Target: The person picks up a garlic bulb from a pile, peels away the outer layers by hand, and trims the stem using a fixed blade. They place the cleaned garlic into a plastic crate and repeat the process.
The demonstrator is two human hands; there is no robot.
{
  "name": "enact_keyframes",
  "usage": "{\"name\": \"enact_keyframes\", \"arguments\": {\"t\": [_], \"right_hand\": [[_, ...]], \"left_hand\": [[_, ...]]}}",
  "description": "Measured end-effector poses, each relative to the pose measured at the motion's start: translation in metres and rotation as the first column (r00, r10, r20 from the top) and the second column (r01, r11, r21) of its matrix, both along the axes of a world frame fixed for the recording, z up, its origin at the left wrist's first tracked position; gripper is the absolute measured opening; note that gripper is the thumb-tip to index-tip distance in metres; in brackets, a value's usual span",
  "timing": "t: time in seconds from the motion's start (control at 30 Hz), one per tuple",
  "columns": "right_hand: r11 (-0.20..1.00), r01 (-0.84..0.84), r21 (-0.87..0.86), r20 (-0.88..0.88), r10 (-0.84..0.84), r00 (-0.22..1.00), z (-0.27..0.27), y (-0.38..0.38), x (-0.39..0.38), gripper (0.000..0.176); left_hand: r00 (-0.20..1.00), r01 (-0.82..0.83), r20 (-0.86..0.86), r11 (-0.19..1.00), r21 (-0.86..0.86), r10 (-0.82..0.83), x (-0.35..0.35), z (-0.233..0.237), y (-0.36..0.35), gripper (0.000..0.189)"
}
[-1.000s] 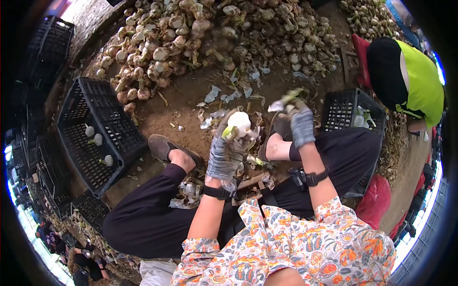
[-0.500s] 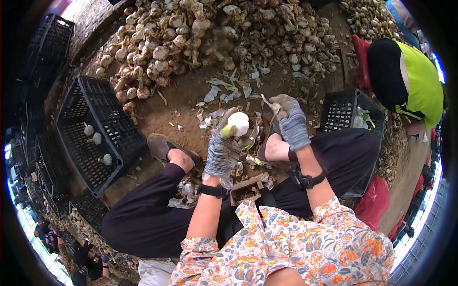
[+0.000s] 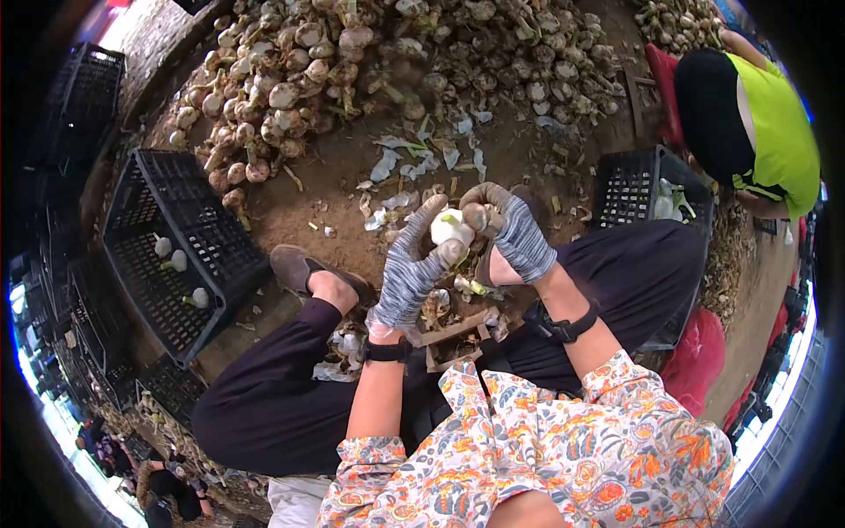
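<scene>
A peeled white garlic bulb [image 3: 451,229] with a short green stem stub sits in my left hand [image 3: 410,275], which wears a grey knitted glove and closes round it. My right hand [image 3: 521,236], gloved the same way, is curled against the bulb's right side. Its fingers are closed, and whatever they hold is hidden. Below the hands, loose skins and a pale green stem piece [image 3: 471,286] lie on the ground between my feet.
Unpeeled garlic is heaped [image 3: 308,70] ahead. A black crate [image 3: 189,255] at left holds a few white bulbs; another crate [image 3: 629,185] at right holds pale trimmed garlic. A person in a yellow-green top [image 3: 779,141] sits at right, and a red mesh bag [image 3: 695,361] lies near my knee.
My right hand has moved left and down to meet the bulb. My left hand has turned the bulb so its stem points up. The thin tip seen at my right fingers is no longer visible.
</scene>
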State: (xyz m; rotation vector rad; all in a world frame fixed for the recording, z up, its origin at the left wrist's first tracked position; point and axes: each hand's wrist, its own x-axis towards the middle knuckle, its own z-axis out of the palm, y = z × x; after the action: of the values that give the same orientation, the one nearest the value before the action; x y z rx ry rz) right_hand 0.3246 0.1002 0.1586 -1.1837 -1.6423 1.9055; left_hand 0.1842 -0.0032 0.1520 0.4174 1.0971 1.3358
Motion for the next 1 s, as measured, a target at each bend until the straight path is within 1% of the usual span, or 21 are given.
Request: {"name": "enact_keyframes", "arguments": {"t": [0.03, 0.1, 0.13, 0.17, 0.23, 0.27, 0.3, 0.37, 0.4, 0.43, 0.47, 0.53, 0.63, 0.67, 0.7, 0.77, 0.8, 0.9, 0.93, 0.97, 1.0], "right_hand": [[1.000, 0.005, -0.002, 0.001, -0.005, 1.000, -0.001, 0.002, 0.001, 0.031], [0.993, -0.110, 0.053, -0.005, 0.110, 0.994, 0.002, 0.006, 0.001, 0.023], [0.979, -0.065, -0.192, -0.059, 0.055, 0.997, 0.008, 0.007, 0.002, 0.023], [0.979, -0.065, -0.193, -0.059, 0.055, 0.997, 0.016, 0.007, 0.003, 0.023], [0.969, -0.106, -0.223, -0.117, 0.082, 0.990, 0.026, 0.009, 0.006, 0.023], [0.982, -0.114, -0.154, -0.075, 0.104, 0.992, 0.023, 0.009, 0.007, 0.023], [0.982, -0.114, -0.153, -0.075, 0.104, 0.992, 0.021, 0.008, 0.009, 0.023], [0.992, -0.055, -0.114, -0.186, 0.033, 0.982, 0.017, 0.007, 0.012, 0.025], [0.999, -0.043, -0.025, -0.170, 0.038, 0.985, 0.012, 0.008, 0.012, 0.026], [0.999, -0.044, -0.021, -0.169, 0.039, 0.985, 0.011, 0.005, 0.012, 0.026], [0.998, -0.027, 0.055, -0.096, 0.032, 0.995, 0.010, 0.002, 0.010, 0.026], [0.972, -0.037, 0.233, 0.075, 0.020, 0.997, 0.011, -0.001, 0.002, 0.028], [0.981, -0.065, 0.181, 0.016, 0.063, 0.998, 0.006, 0.003, 0.002, 0.028], [0.979, -0.108, 0.174, 0.022, 0.106, 0.994, 0.010, 0.005, 0.005, 0.025], [0.978, -0.110, 0.175, 0.021, 0.108, 0.994, 0.012, 0.005, 0.006, 0.025], [0.996, -0.084, 0.007, -0.096, 0.084, 0.992, 0.014, 0.006, 0.010, 0.022], [0.993, -0.105, -0.057, -0.119, 0.098, 0.988, 0.010, 0.008, 0.012, 0.021], [0.996, -0.058, -0.072, -0.165, 0.045, 0.985, 0.012, 0.008, 0.012, 0.021], [0.985, 0.025, -0.169, -0.210, -0.061, 0.976, 0.015, 0.005, 0.009, 0.022], [0.985, 0.026, -0.168, -0.210, -0.061, 0.976, 0.017, 0.002, 0.005, 0.022], [0.994, 0.016, 0.109, -0.064, -0.009, 0.998, 0.018, 0.000, 0.001, 0.022]], "left_hand": [[1.000, 0.005, 0.001, 1.000, -0.002, -0.005, -0.001, 0.001, 0.000, 0.063], [0.999, 0.027, -0.018, 0.999, 0.020, -0.026, -0.003, 0.005, 0.000, 0.064], [1.000, 0.022, 0.016, 0.999, 0.026, -0.023, -0.003, -0.001, -0.002, 0.065], [1.000, 0.022, 0.015, 0.999, 0.025, -0.023, -0.003, 0.000, -0.002, 0.065], [0.962, -0.069, 0.267, 0.997, 0.029, 0.059, -0.003, 0.003, -0.002, 0.068], [0.967, -0.093, 0.238, 0.996, 0.008, 0.089, -0.002, 0.003, -0.001, 0.064], [0.967, -0.093, 0.238, 0.996, 0.008, 0.089, -0.001, 0.002, -0.001, 0.064], [0.971, -0.136, 0.194, 0.990, -0.030, 0.139, 0.001, -0.001, 0.000, 0.064], [0.971, -0.138, 0.194, 0.990, -0.024, 0.141, 0.001, 0.000, 0.002, 0.064], [0.986, -0.147, 0.076, 0.989, -0.012, 0.147, 0.002, 0.001, 0.002, 0.062], [0.987, -0.153, -0.042, 0.988, 0.001, 0.153, 0.002, 0.004, 0.003, 0.060], [0.986, -0.159, -0.037, 0.987, 0.020, 0.159, 0.005, 0.006, 0.003, 0.058], [0.988, -0.152, -0.026, 0.988, 0.029, 0.152, 0.004, 0.010, 0.003, 0.055], [0.989, -0.143, -0.022, 0.989, 0.024, 0.143, 0.003, 0.011, 0.002, 0.053], [0.989, -0.145, -0.024, 0.989, 0.025, 0.145, 0.002, 0.010, 0.002, 0.053], [0.974, -0.180, 0.132, 0.982, -0.059, 0.186, 0.001, 0.006, 0.002, 0.053], [0.976, -0.174, 0.124, 0.984, -0.035, 0.177, 0.002, 0.008, 0.003, 0.054], [0.977, -0.189, 0.101, 0.982, -0.015, 0.189, 0.002, 0.011, 0.005, 0.054], [0.978, -0.207, -0.014, 0.978, 0.027, 0.207, 0.003, 0.011, 0.006, 0.054], [0.978, -0.206, -0.014, 0.978, 0.029, 0.206, 0.004, 0.012, 0.006, 0.054], [0.974, -0.214, -0.062, 0.975, 0.053, 0.217, 0.006, 0.014, 0.006, 0.054]]}}
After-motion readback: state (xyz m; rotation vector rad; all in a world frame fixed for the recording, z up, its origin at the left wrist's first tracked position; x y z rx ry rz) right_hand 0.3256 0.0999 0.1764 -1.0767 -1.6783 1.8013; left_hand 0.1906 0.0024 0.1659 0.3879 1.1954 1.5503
